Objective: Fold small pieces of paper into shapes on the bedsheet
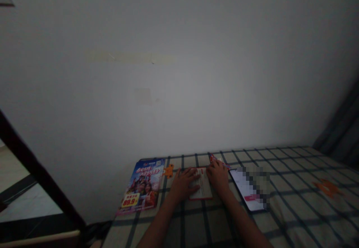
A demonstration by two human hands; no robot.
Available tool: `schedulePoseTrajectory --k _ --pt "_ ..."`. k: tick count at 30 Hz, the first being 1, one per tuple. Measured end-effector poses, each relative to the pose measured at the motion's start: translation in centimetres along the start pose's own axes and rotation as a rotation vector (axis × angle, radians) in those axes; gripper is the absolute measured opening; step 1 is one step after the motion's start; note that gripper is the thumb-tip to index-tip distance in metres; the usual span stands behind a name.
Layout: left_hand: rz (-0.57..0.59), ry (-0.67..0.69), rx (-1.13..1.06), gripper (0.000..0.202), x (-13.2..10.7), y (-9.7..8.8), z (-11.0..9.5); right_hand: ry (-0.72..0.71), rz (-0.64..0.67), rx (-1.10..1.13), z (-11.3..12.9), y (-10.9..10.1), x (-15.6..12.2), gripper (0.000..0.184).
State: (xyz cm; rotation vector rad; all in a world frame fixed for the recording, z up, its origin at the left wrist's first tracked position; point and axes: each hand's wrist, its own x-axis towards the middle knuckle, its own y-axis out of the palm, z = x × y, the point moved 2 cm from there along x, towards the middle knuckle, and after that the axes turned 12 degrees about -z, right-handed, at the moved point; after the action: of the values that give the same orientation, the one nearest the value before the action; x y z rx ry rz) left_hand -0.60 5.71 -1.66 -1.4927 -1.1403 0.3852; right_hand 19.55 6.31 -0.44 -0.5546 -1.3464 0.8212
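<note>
A small white-faced card or booklet with red edges [206, 192] lies on the checked cloth between my hands. My left hand [183, 185] rests on its left side, fingers spread over the face and holding nothing. My right hand [218, 176] lies at its upper right edge, fingers stretched forward and slightly bent. Just beyond those fingers is a small red and white item [212, 156], partly hidden by the hand; its kind is not clear. Whether the fingertips touch that item cannot be made out.
Left of my hands lie glossy printed leaflets [146, 184]. To the right is a phone or tablet [246, 194] with a lit screen, partly pixelated. The checked cloth [294, 173] with orange figures reaches a plain wall [196, 91]. A dark slanted post [36, 166] stands at left.
</note>
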Motion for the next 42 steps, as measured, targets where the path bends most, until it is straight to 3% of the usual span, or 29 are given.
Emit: schedulePoseTrajectory --k 14,27,42 --pt "-0.008 0.004 0.012 0.05 0.0 0.2 0.0 0.005 -0.073 -0.057 0.4 0.5 1.8 0.021" --pt "0.007 -0.011 0.012 0.051 -0.1 -0.1 -0.1 0.015 -0.16 -0.017 -0.2 0.5 0.9 0.015" --pt "-0.011 0.007 0.027 0.052 -0.1 0.2 0.0 0.006 0.011 0.045 -0.6 -0.2 -0.2 0.013"
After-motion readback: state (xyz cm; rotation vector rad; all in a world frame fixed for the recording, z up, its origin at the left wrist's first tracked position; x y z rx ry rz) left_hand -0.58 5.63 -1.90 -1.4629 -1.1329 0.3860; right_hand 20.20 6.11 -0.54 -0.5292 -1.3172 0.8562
